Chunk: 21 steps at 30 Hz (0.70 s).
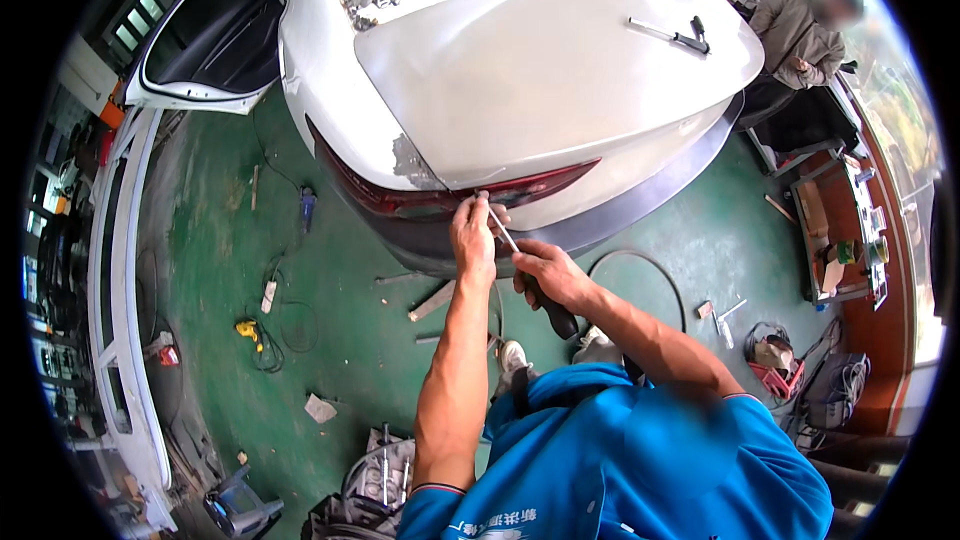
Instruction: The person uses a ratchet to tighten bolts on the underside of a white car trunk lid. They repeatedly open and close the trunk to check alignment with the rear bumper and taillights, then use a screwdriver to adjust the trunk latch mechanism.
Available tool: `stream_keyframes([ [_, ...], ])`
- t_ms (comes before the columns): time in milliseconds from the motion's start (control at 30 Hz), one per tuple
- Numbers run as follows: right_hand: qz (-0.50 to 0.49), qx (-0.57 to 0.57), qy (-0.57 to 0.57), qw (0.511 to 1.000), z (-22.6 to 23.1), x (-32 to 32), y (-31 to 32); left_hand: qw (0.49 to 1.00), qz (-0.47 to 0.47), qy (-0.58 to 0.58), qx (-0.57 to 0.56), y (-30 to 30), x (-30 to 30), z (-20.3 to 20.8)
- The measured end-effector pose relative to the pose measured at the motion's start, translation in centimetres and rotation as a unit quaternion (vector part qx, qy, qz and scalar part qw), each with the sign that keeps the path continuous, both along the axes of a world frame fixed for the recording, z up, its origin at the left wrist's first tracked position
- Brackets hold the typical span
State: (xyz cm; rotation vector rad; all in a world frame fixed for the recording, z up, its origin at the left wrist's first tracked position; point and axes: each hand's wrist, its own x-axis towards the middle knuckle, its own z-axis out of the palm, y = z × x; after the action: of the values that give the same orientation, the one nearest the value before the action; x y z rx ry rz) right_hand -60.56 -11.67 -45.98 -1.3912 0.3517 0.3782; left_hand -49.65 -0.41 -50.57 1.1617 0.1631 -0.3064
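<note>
My right hand (550, 275) is wrapped round the black handle of a screwdriver (504, 232), whose metal shaft points up and left to the tail light. Close to the shaft's tip, my left hand (473, 235) is closed, thumb and fingers steadying the shaft against the light. The red tail light (545, 183) runs across the rear of a white car (540, 70), over the fender and the trunk lid. A grey bare patch (412, 162) shows on the fender beside the lid's seam. The screwdriver's very tip is hidden by my fingers.
A silver and black tool (672, 36) lies on the trunk lid. Another person (798, 35) is at the far right, near a shelf cart (838, 230). On the green floor lie a yellow power tool (250, 332), cables and a red basket (778, 375). The car door (215, 30) stands open.
</note>
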Motion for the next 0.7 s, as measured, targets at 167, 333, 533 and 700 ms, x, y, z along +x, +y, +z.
stream_keyframes([
  [167, 0.002, 0.014, -0.018, 1.0, 0.2, 0.2, 0.9, 0.999, -0.035, -0.019, 0.024, 1.0, 1.3, -1.6],
  [333, 0.004, 0.026, 0.0, 1.0, 1.2, 0.1, 1.5, 0.998, -0.025, -0.031, 0.044, 1.0, 1.7, -1.6],
  [533, -0.004, 0.026, 0.016, 1.0, 0.9, 0.5, 1.3, 0.999, -0.021, -0.029, 0.032, 0.7, 1.8, -1.2],
  [700, -0.008, 0.023, 0.017, 1.0, 1.7, 0.7, 1.5, 0.999, -0.013, -0.034, 0.022, 0.6, 2.0, -1.6],
])
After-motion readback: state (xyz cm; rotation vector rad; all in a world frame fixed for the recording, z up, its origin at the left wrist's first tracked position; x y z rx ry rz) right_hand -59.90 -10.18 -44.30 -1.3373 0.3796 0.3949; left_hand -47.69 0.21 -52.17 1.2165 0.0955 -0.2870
